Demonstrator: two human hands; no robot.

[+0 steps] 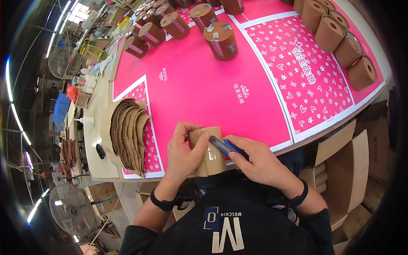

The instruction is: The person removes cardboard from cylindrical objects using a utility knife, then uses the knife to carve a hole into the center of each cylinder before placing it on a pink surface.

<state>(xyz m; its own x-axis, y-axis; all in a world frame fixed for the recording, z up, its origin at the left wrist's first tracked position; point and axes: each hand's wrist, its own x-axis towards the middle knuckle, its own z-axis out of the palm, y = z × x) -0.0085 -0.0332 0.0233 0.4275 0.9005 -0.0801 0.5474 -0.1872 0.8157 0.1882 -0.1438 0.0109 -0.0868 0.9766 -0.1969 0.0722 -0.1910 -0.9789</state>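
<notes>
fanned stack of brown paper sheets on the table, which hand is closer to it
Left. The left hand, gripping a brown cardboard tube, sits just right of the fanned stack. The right hand, holding a blue tool, is beyond the tube, farther from it.

Matt brown cardboard tube point(209, 153), glossy pink printed sheet point(199, 91) — smooth, blue plastic-handled tool point(227, 146)

Bright, sharp centre, dark bent fisheye rim
</notes>
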